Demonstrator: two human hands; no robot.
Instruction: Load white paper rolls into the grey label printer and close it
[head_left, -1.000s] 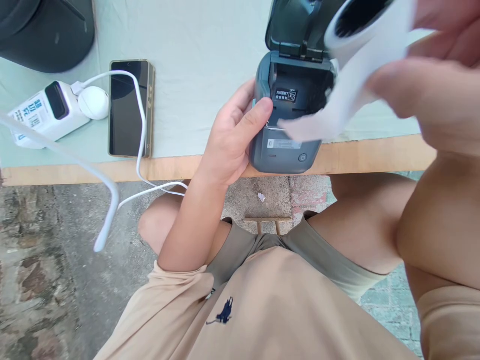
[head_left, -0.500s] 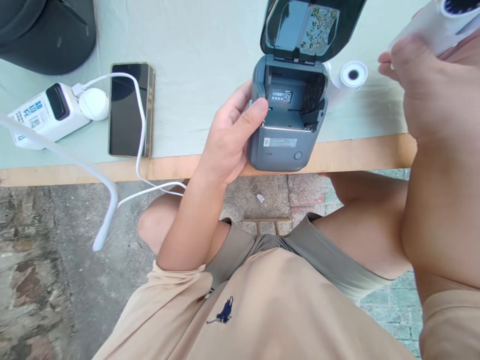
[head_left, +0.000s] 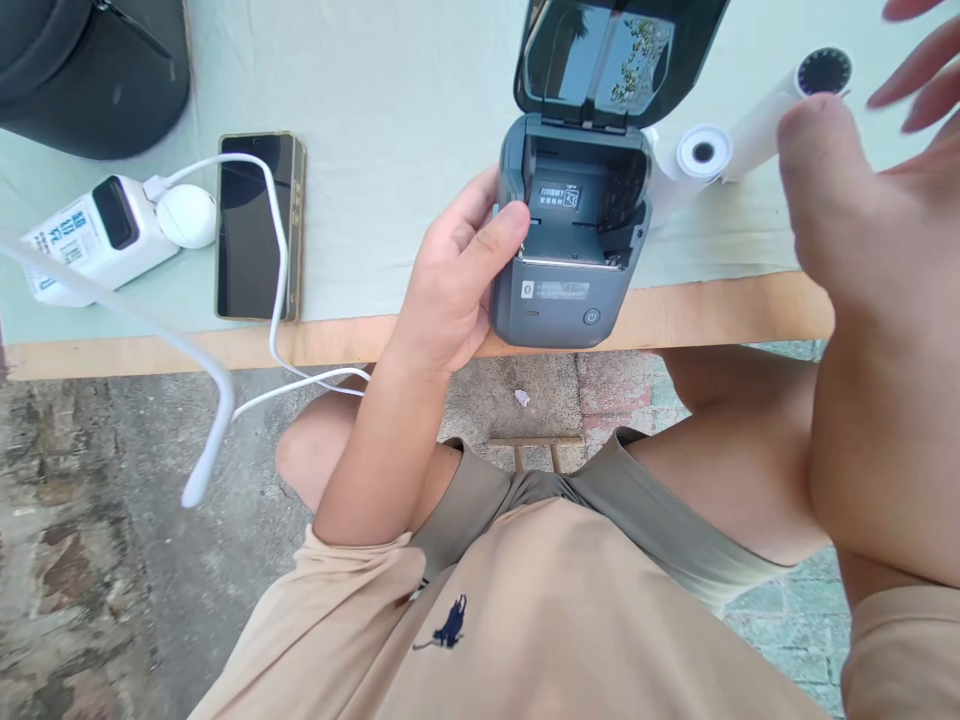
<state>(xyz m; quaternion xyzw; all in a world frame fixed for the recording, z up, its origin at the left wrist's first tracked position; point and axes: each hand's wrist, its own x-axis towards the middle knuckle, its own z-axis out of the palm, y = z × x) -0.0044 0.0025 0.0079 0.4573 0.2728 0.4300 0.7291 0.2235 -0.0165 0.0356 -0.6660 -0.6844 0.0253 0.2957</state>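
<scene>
My left hand (head_left: 469,265) grips the left side of a dark grey label printer (head_left: 559,300), thumb on its rim, at the table's front edge. The printer's dark see-through lid (head_left: 600,60) is swung up, and its inner bay holds no roll. Over at the right, my right hand (head_left: 885,190) has its fingers spread, with nothing in them. Just beyond its thumb stands a tall white roll (head_left: 761,125) with a dark-ringed core. Beside that, close to the printer, is a smaller white paper roll (head_left: 703,155), partly hidden by the printer.
On the left lie a smartphone (head_left: 255,230) and a white power strip (head_left: 97,240) with a plugged-in charger (head_left: 186,215). A white cable (head_left: 279,240) crosses the phone and hangs over the wooden table edge (head_left: 330,340). A black bag (head_left: 90,80) stands at the far left.
My right hand has let go of the tall white roll, which now stands on the table beside the smaller roll. Its fingers have spread. The left hand still holds the printer.
</scene>
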